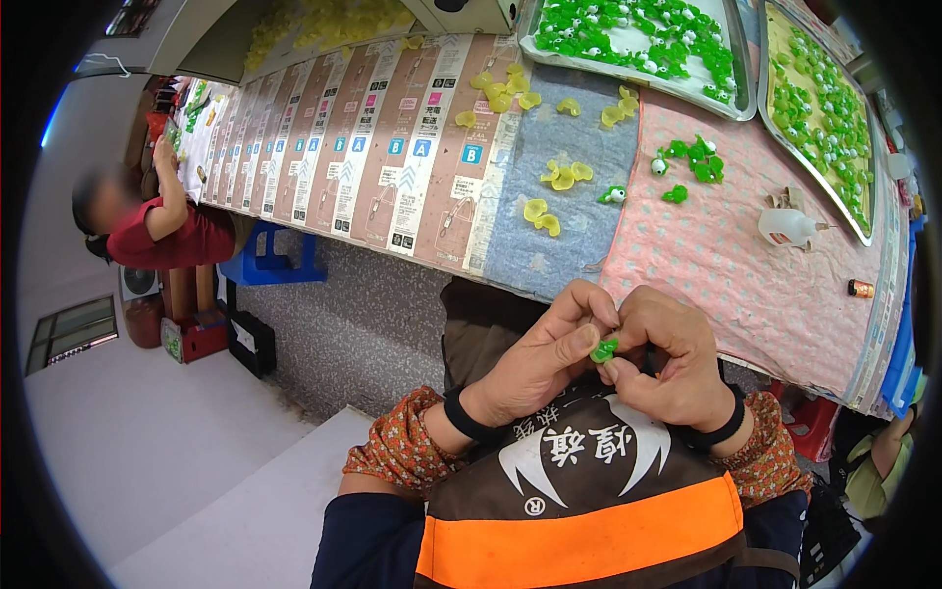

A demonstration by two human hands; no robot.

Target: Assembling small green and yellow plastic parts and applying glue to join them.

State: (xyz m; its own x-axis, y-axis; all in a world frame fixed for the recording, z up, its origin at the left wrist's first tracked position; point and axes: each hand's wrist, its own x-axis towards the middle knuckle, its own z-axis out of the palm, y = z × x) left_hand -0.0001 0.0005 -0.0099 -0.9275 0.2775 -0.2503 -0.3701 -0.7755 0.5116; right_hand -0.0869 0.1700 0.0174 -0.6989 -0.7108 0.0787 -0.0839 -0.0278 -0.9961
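Note:
Close to my body, in front of the table edge, both hands pinch one small green plastic piece (603,350). My left hand (538,355) grips it between thumb and fingertips from the left. From the other side, my right hand (673,355) has its thumb and bent forefinger on it. The fingers hide part of the piece. On the pink cloth beyond lie several loose green pieces (705,162), some with white balls. A green piece with a white ball (613,194) lies on the blue cloth, beside several translucent yellow pieces (566,176).
Metal trays (754,98) of green-and-white pieces stand at the far right. A small clear bottle (785,227) and a little dark cylinder (861,289) lie on the pink cloth (706,265). Yellow pieces (324,25) heap at the back. Another person (162,221) works at far left, near a blue stool (270,257).

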